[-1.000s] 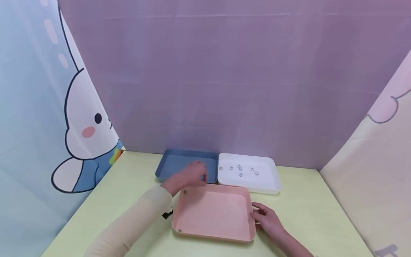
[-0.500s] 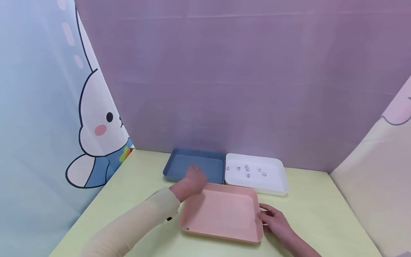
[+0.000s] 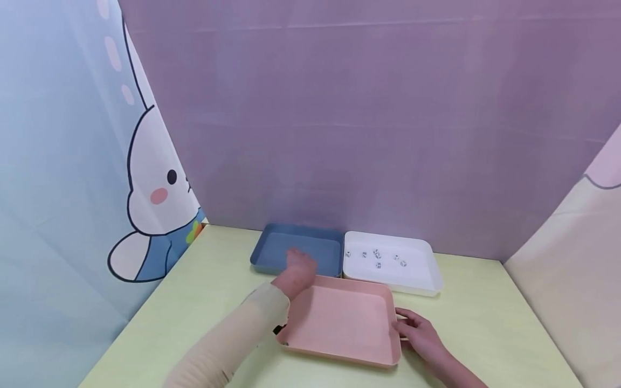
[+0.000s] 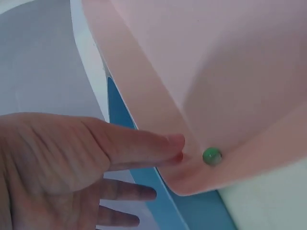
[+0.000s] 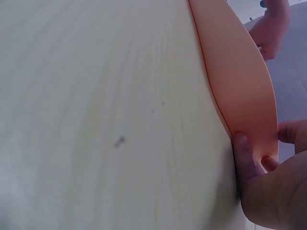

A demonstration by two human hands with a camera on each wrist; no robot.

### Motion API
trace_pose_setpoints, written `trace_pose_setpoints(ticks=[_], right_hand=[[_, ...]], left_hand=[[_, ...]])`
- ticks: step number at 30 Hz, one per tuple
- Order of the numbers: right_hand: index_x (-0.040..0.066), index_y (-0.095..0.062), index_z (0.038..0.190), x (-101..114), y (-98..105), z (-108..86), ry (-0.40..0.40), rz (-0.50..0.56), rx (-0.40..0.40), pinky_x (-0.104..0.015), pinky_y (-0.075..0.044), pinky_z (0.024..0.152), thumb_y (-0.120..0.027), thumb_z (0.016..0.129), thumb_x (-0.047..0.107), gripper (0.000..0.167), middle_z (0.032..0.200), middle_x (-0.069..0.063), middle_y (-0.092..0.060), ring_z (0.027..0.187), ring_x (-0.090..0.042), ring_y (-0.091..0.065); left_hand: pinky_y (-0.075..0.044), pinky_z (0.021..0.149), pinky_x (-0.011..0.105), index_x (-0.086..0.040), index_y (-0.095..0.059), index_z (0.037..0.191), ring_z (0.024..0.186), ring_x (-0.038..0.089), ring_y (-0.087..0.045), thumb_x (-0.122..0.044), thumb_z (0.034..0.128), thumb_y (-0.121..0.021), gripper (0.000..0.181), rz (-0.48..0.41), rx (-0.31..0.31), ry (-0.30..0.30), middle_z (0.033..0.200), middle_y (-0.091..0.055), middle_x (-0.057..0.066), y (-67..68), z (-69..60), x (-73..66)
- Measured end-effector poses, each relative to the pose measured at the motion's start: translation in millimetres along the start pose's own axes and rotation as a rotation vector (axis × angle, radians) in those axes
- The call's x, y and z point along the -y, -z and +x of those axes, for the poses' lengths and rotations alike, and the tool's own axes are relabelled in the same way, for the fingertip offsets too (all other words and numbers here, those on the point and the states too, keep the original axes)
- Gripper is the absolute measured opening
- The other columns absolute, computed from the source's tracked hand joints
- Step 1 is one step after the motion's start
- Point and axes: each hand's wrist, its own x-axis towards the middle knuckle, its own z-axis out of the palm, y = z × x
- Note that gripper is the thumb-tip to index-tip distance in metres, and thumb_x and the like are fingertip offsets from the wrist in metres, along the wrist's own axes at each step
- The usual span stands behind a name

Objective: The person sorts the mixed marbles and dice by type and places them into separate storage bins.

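Observation:
A shallow pink tray (image 3: 346, 323) lies on the table before me. My left hand (image 3: 299, 272) reaches over its far left corner. In the left wrist view a green glass marble (image 4: 211, 156) sits in that corner, just beyond the thumb and index fingertips, which lie close together over the rim with a small gap to the marble. The other fingers extend outside the tray. My right hand (image 3: 421, 335) grips the tray's right wall, thumb and fingers on either side of the rim in the right wrist view. A second marble (image 3: 285, 344) rests at the near left corner.
Behind the pink tray stand a blue tray (image 3: 276, 250) on the left and a white tray (image 3: 417, 269) on the right, side by side. Several clear patterned marbles (image 3: 377, 254) lie in the white one. A purple curtain (image 3: 339, 134) hangs behind the pale yellow table (image 3: 480, 312).
My left hand has dipped onto the pink tray's far left corner and now covers the marble there in the head view. The view has shifted slightly. The right hand keeps its hold.

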Motion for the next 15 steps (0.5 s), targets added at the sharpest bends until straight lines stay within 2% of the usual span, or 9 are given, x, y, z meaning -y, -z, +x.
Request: trace_pose_setpoints(ticks=[5,8,11,15], right_hand=[[-0.008,-0.053,0.131,-0.2,-0.6,0.6,0.007,-0.001,-0.001,-0.039,-0.057,0.070,-0.066,0.087,0.005,0.048,0.100,-0.013,-0.063,0.083,-0.026,-0.066],[-0.008,-0.053,0.131,-0.5,-0.7,1.0,0.008,0.000,0.001,-0.039,-0.057,0.069,-0.066,0.088,0.005,0.047,0.101,-0.013,-0.063,0.084,-0.025,-0.066],[-0.008,-0.053,0.131,-1.2,-0.4,1.0,0.003,0.010,0.004,-0.040,-0.057,0.069,-0.066,0.089,0.005,0.046,0.101,-0.014,-0.063,0.085,-0.026,-0.065],[-0.008,-0.053,0.131,-2.0,-0.4,1.2,0.001,0.021,0.005,-0.041,-0.057,0.070,-0.065,0.089,0.005,0.045,0.100,-0.015,-0.063,0.085,-0.026,-0.065]], left_hand=[[-0.035,0.105,0.046,-0.013,-0.055,0.139,0.132,0.034,-0.041,-0.023,0.1032,-0.043,0.039,-0.060,0.014,0.076,0.141,-0.050,0.011,-3.2,1.6,1.6],[-0.036,0.105,0.047,-0.012,-0.057,0.137,0.131,0.034,-0.042,-0.021,0.1030,-0.044,0.037,-0.085,0.006,0.092,0.140,-0.052,0.012,-7.3,2.2,1.4],[-0.036,0.104,0.047,-0.011,-0.056,0.137,0.131,0.036,-0.042,-0.020,0.1035,-0.044,0.037,-0.067,-0.004,0.095,0.140,-0.051,0.014,-12.4,2.8,-0.6],[-0.036,0.105,0.046,-0.010,-0.054,0.140,0.133,0.037,-0.040,-0.020,0.1050,-0.040,0.039,0.003,-0.031,0.092,0.142,-0.049,0.016,-19.0,4.1,-4.7]])
